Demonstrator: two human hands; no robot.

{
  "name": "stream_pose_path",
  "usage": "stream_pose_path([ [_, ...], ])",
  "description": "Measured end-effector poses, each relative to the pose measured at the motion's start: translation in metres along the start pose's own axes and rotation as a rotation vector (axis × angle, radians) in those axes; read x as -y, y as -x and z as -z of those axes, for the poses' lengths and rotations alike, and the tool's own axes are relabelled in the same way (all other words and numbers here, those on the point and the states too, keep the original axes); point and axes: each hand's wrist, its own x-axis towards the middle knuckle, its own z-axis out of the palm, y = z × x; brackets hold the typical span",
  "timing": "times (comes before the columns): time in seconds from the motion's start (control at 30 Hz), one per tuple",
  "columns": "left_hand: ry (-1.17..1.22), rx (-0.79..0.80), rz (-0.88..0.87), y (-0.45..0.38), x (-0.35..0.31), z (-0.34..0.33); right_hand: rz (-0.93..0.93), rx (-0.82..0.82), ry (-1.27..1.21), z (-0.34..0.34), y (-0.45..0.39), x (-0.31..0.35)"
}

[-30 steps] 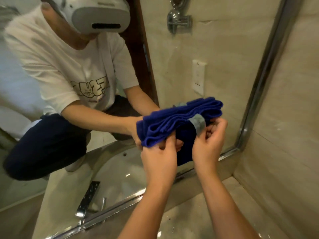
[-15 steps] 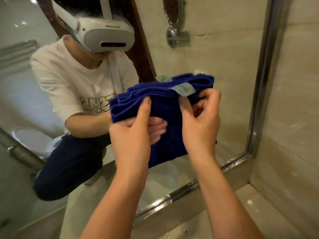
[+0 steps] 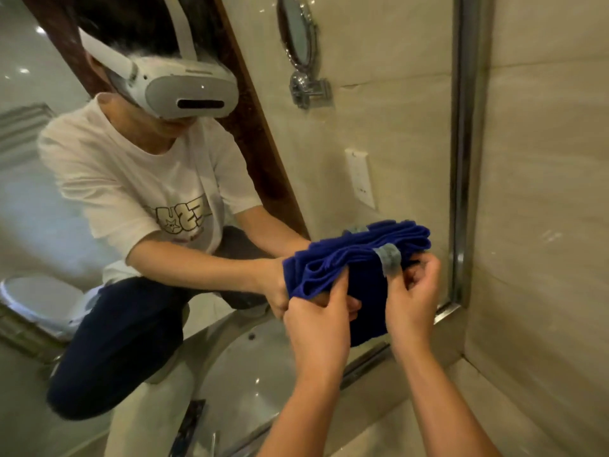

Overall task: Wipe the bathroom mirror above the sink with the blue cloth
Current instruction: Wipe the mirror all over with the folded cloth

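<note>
At the lower right of the frame, the bunched blue cloth [image 3: 359, 255] lay against the mirror [image 3: 379, 143], near its bottom corner. The left hand [image 3: 321, 324] and right hand [image 3: 412, 298] each pinched its folds with curled fingers.

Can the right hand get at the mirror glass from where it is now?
Probably yes. The right hand grips the blue cloth at its grey tag, close in front of the mirror, with only the cloth between them. The left hand holds the cloth's other end.
</note>
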Motion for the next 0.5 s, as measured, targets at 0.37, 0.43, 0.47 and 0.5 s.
stream_pose_path([
  [0.37,-0.017,0.012,0.042,0.003,-0.008,0.004,-0.200,0.011,-0.076,0.005,0.002,0.000],
  [0.43,-0.011,0.001,0.057,0.003,-0.006,0.002,-0.147,0.048,-0.047,0.009,0.000,-0.001],
  [0.47,-0.004,-0.004,0.065,0.002,-0.004,0.000,-0.120,0.060,-0.028,0.011,-0.001,-0.002],
  [0.5,0.006,-0.009,0.082,0.001,-0.001,-0.003,-0.101,0.062,-0.012,0.012,-0.003,-0.004],
])
